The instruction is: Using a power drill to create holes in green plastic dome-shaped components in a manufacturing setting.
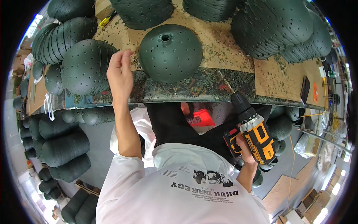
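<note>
A dark green plastic dome (169, 58), dotted with small holes and with a larger hole near its top, sits at the table's front edge. Just left of it, my left hand (120, 72) is raised with loosely bent fingers, apart from the dome and holding nothing visible. My right hand (246, 149) grips a yellow and black cordless drill (257, 136) by its handle. The long drill bit (226, 81) points up and left toward the table edge, clear of the dome.
Nested stacks of similar domes stand at the left (80, 67), back (143, 13) and right (272, 28). Green shavings litter the cardboard-covered table (220, 41). A yellow utility knife (107, 19) lies at the back left, a dark phone (305, 90) at the right. More stacked domes (65, 147) fill the floor.
</note>
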`<state>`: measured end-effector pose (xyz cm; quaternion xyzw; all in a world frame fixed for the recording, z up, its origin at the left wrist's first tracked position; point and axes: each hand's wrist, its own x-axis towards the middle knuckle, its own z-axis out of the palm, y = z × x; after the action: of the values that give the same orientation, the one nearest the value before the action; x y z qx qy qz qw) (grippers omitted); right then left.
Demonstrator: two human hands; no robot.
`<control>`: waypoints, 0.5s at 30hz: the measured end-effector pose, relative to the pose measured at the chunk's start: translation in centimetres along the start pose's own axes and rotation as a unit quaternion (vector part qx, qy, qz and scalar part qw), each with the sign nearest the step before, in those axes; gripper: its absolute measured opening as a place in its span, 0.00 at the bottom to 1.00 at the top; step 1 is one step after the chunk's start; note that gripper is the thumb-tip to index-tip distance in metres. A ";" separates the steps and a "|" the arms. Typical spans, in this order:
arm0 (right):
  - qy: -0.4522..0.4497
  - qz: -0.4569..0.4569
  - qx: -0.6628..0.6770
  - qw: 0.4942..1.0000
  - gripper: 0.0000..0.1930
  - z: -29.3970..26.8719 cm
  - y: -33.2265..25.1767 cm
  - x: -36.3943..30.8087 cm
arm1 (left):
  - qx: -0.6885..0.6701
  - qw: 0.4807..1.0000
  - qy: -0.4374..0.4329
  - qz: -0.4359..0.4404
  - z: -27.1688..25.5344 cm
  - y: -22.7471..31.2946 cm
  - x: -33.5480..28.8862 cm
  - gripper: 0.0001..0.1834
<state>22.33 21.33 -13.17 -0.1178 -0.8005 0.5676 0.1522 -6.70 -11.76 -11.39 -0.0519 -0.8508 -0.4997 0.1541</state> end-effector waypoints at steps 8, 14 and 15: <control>-0.055 0.001 -0.031 0.998 0.15 1.3 -7.7 6.6 | 0.097 0.978 -0.086 0.166 5.1 3.5 -0.6 0.55; -0.167 -0.391 -0.484 0.765 0.16 0.1 -10.0 10.8 | 0.094 0.980 -0.086 0.151 5.8 3.0 -0.8 0.59; -0.171 -0.322 -0.440 0.821 0.16 0.5 -10.4 11.1 | 0.094 0.981 -0.083 0.147 5.8 2.9 -0.8 0.59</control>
<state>11.67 21.49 -2.29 0.1909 -0.9707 0.0847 0.1185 -6.45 -5.27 -11.84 -0.2034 -0.8868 -0.3833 0.1589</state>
